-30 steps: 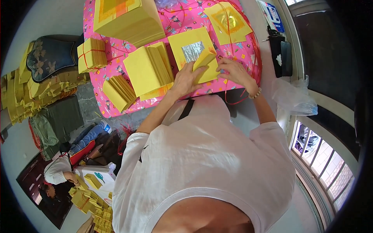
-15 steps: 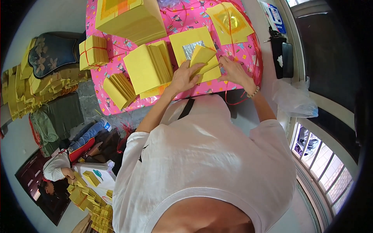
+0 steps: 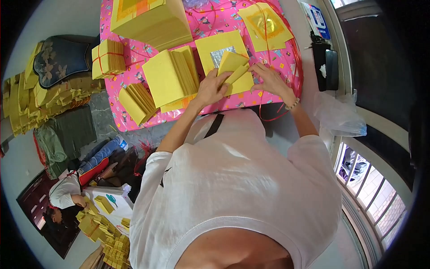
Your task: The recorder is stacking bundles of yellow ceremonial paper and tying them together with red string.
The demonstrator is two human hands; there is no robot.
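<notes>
On the pink patterned table [image 3: 134,114], my left hand [image 3: 212,87] and my right hand [image 3: 268,78] both grip a folded yellow paper sheet [image 3: 234,66], its fold raised between them. It lies over a flat yellow sheet with a silver foil square [image 3: 219,47]. Just left of my left hand is a fanned stack of yellow sheets [image 3: 169,78]. My right wrist wears a bead bracelet.
A tall yellow paper pile [image 3: 150,20] and a tied bundle [image 3: 107,58] stand at the back. A folded batch [image 3: 136,102] lies near the front edge, sheets with gold foil and red string [image 3: 266,24] at the right. Another person [image 3: 67,197] sits on the floor among yellow papers.
The yellow sheet between my hands has been folded up further and now stands higher off the flat sheet; both hands stayed close around it.
</notes>
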